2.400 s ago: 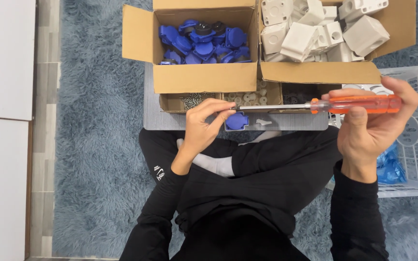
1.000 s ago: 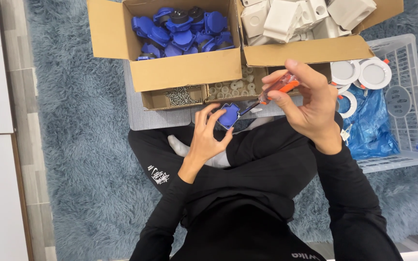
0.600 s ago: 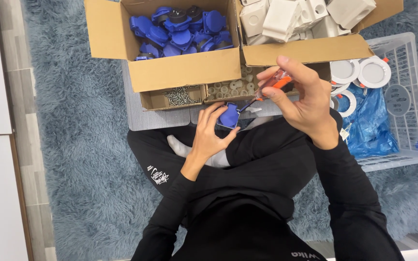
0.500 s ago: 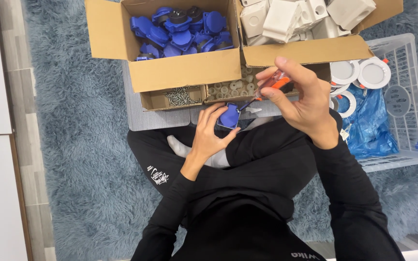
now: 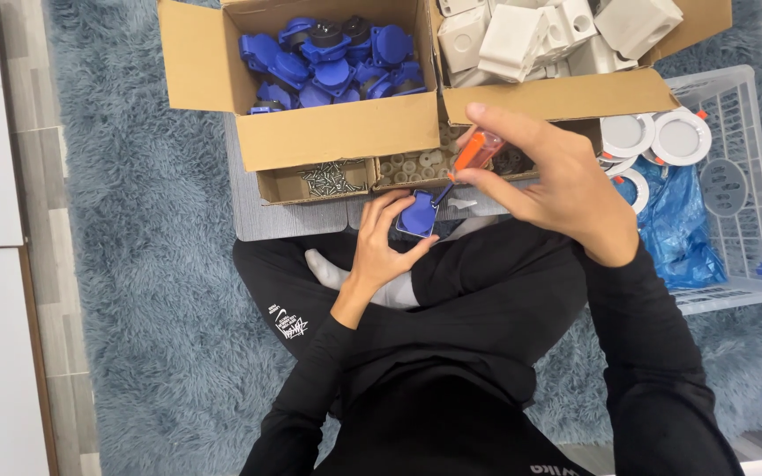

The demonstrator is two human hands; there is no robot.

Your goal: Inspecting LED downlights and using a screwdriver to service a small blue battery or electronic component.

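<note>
My left hand [image 5: 381,247] grips a small blue plastic part [image 5: 418,214] just above my crossed legs. My right hand [image 5: 549,181] holds an orange-handled screwdriver [image 5: 474,154] upright, its tip resting on the top of the blue part. Straight ahead, an open cardboard box [image 5: 222,79] holds several more blue parts [image 5: 337,62]. A second cardboard box [image 5: 566,92] beside it is full of white plastic housings [image 5: 522,35]. A shallow cardboard tray [image 5: 280,185] under the boxes holds small screws [image 5: 332,179] and round washers.
A white wire basket [image 5: 751,176] at the right holds white round rings [image 5: 663,137] and a blue plastic bag [image 5: 676,229]. I sit on a shaggy blue-grey rug [image 5: 134,264]. A grey flat board [image 5: 257,220] lies under the tray. White panels stand at the left edge.
The screwdriver went from lying level in my right hand to standing upright with its tip on the blue part. My left hand has kept hold of the part.
</note>
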